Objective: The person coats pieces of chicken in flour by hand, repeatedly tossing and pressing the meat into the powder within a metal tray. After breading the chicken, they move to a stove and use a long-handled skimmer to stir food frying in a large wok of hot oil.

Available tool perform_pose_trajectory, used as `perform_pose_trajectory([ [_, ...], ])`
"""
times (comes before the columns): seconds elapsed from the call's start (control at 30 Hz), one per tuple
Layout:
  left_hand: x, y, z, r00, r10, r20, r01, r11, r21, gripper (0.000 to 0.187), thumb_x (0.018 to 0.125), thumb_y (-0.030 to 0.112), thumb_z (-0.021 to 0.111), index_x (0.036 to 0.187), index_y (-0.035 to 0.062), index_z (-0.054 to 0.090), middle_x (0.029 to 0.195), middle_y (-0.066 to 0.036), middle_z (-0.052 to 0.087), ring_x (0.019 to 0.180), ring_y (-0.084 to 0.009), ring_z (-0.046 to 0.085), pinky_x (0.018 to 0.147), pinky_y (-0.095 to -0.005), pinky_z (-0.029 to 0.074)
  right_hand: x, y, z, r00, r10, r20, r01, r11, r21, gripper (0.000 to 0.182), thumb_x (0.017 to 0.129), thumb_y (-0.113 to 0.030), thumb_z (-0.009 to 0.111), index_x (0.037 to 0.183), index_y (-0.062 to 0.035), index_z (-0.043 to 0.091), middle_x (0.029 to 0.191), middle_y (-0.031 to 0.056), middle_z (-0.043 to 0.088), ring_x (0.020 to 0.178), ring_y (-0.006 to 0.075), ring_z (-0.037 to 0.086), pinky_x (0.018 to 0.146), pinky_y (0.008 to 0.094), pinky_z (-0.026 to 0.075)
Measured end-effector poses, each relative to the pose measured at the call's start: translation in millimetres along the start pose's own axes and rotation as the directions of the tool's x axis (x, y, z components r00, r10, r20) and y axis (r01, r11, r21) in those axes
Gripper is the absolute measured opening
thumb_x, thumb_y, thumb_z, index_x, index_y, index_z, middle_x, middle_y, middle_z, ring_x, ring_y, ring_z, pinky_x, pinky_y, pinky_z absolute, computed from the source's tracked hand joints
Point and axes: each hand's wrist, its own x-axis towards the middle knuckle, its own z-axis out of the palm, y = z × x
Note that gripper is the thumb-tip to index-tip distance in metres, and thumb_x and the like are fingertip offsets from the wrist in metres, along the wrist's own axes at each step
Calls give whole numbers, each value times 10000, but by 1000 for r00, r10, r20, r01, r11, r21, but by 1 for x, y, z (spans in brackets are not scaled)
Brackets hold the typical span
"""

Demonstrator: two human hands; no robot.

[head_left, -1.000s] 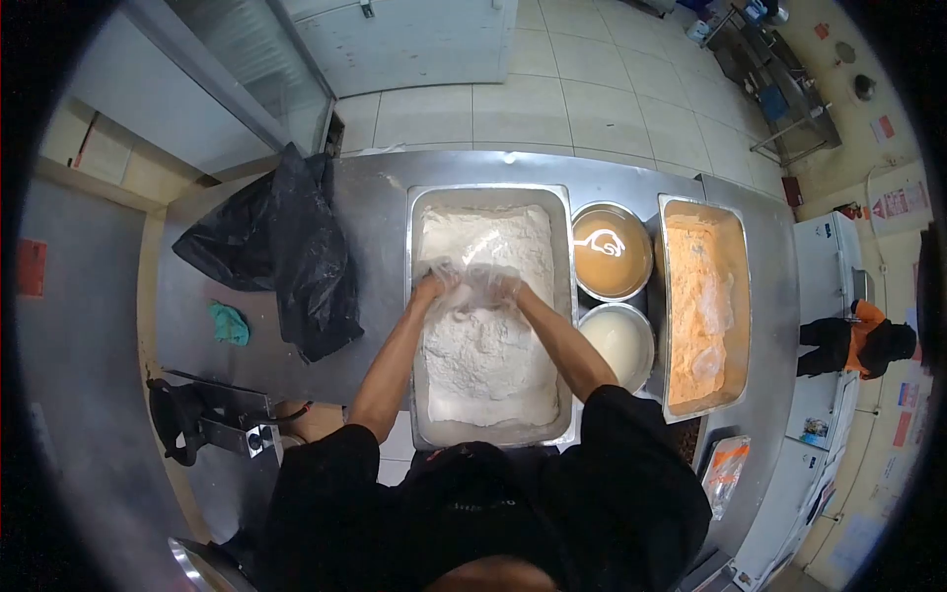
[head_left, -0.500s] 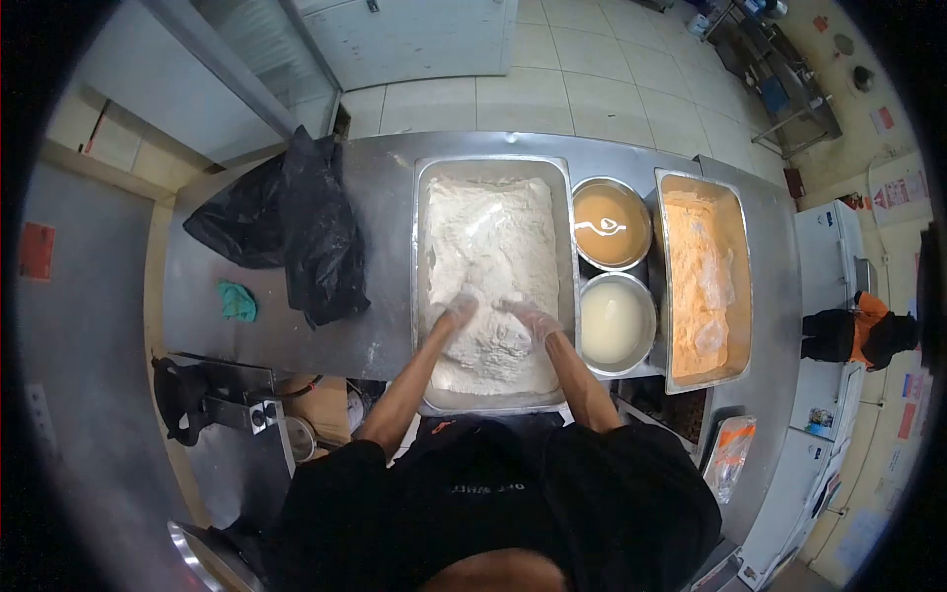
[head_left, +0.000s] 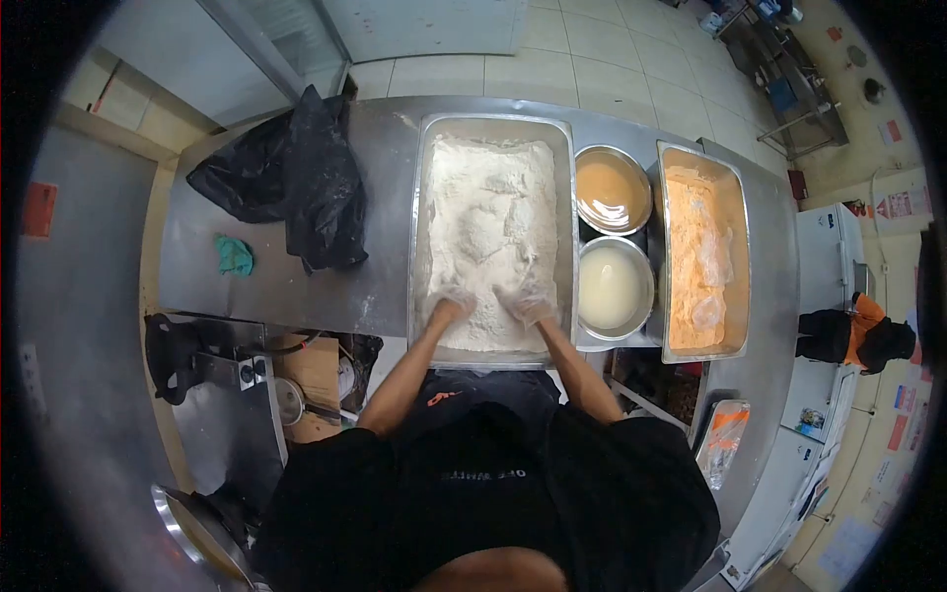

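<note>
A deep steel tray (head_left: 420,237) filled with white flour (head_left: 483,212) stands in front of me on the steel table. My left hand (head_left: 454,299), in a clear glove, touches the flour near the tray's left wall; its fingers are partly dusted and hard to make out. My right hand (head_left: 528,300), also gloved, is at the flour on the near right side, with its fingers spread. Both hands are apart, with a heap of flour between them. Some fingertips are hidden in the flour.
Right of the tray are a bowl of tan liquid (head_left: 612,192), a bowl of pale liquid (head_left: 614,288) and a tray of orange powder (head_left: 698,257). On the left lie black plastic bags (head_left: 321,187) and a green cloth (head_left: 234,255). A person (head_left: 858,331) stands far right.
Both hands have drawn back toward the tray's near side and moved a little further apart. The flour heap they were around has been spread. The whole view has shifted slightly.
</note>
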Motion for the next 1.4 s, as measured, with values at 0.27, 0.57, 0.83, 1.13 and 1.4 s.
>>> perform_pose_trajectory([
  [0.27,-24,19,-31,978,-167,-128,-36,468,-883,583,827,487,301,1155,34,465,1223,-165,430,1147,-251,396,970,-335,274,15,-6,7,909,113,401,-404,481,778,504,800,-336,463,1135,35,400,1058,176,499,919,250,510,783,315,413],
  [0.57,-44,5,-12,965,-250,-84,233,958,-169,566,820,480,322,1119,33,497,1227,-174,421,1138,-250,405,965,-350,276,-12,38,-22,920,-136,367,71,980,184,312,771,-240,461,994,-24,492,866,166,544,761,257,544,661,338,441],
  [0.83,-21,24,8,978,-175,-111,54,733,-678,551,825,465,321,1112,29,500,1209,-174,434,1119,-253,419,948,-352,293,-10,43,29,856,-270,441,367,918,-149,196,752,-169,462,888,-61,554,732,156,573,655,265,565,578,356,459],
  [1.13,-56,-4,-8,985,-137,-106,54,824,-565,535,833,445,317,1109,24,499,1185,-173,451,1095,-257,436,926,-352,314,-18,43,-21,921,-158,357,126,986,111,144,754,-140,474,833,-57,561,707,143,571,652,277,563,572,365,454],
  [1.4,1,-3,16,938,-123,-324,10,945,-328,521,840,427,314,1106,20,499,1164,-172,466,1074,-261,451,907,-352,333,0,42,40,926,-306,222,378,738,-558,106,757,-115,485,784,-52,566,684,131,569,650,288,562,566,374,450],
])
